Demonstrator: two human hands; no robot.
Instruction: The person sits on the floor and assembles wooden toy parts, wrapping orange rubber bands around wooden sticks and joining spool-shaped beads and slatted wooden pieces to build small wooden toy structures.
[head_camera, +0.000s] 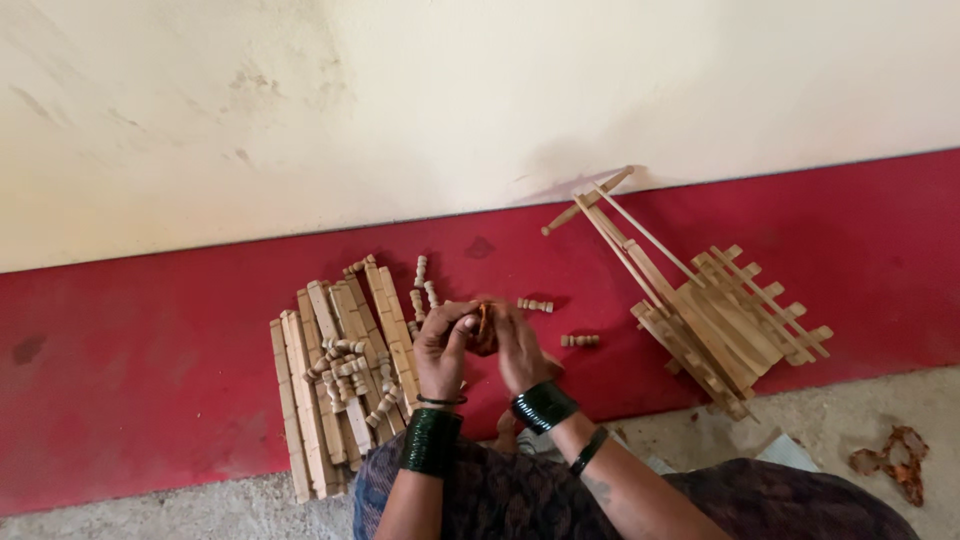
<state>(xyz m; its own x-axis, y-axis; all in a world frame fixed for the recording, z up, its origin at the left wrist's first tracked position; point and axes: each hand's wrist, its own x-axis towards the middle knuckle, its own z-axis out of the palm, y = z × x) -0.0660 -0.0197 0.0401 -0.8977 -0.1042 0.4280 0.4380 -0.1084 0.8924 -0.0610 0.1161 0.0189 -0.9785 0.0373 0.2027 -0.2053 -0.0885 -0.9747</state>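
Here, small brown piece (484, 327), clasped between left hand (443, 350), right hand (519, 348)

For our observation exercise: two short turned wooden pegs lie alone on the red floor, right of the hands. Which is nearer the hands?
The upper peg, just beside the right hand; the other peg lies farther right, toward the slatted wooden frame.

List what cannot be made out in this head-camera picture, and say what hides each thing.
- Small brown thing, head view: mostly covered by the left hand and right hand; its kind is unclear.
- Slats: lower ends hidden behind the person's lap.
- Pegs: too small to count.
- Rusty piece on the floor: too small and blurred to identify.
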